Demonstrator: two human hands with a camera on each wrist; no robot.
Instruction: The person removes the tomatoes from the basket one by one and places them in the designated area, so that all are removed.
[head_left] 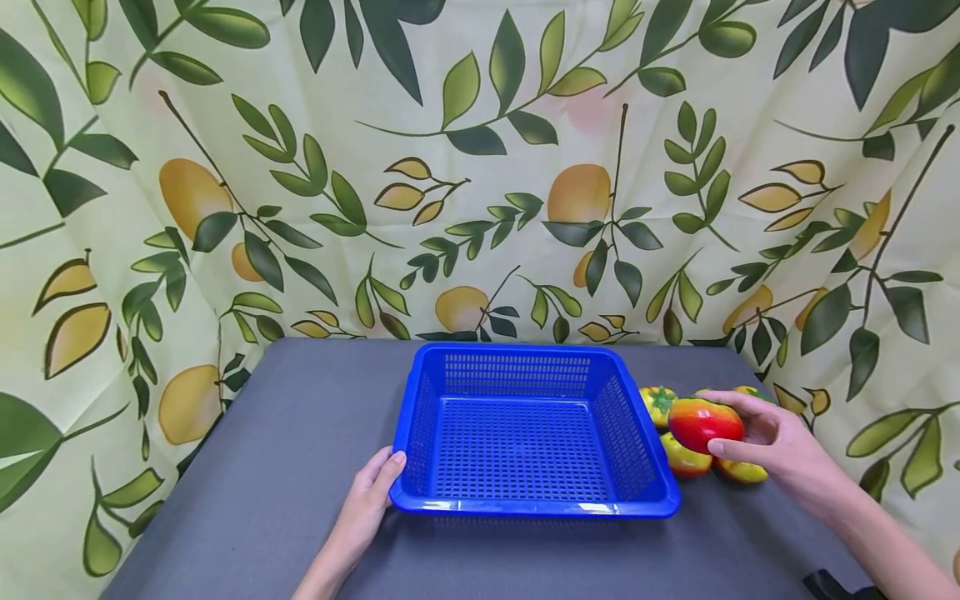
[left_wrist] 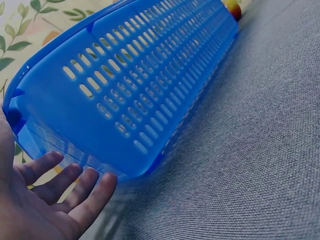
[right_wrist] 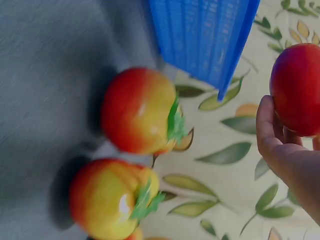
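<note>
A blue perforated plastic basket (head_left: 517,446) stands on the grey table. At its near left corner my left hand (head_left: 369,492) holds it, thumb over the rim and fingers on the outside; the left wrist view shows those fingers (left_wrist: 92,192) beside the slotted wall. My right hand (head_left: 780,442) grips a smooth, rounded red-and-yellow fruit (head_left: 705,423), raised to the right of the basket, thumb on its near side. Below it are several yellow-and-red fruits (head_left: 684,458) with green leafy tops; two of these fruits (right_wrist: 137,110) show large in the right wrist view.
The grey table (head_left: 300,433) extends to the left of and in front of the basket. Behind it hangs a leaf-and-fruit printed cloth (head_left: 495,208). A black object (head_left: 832,585) lies at the near right edge.
</note>
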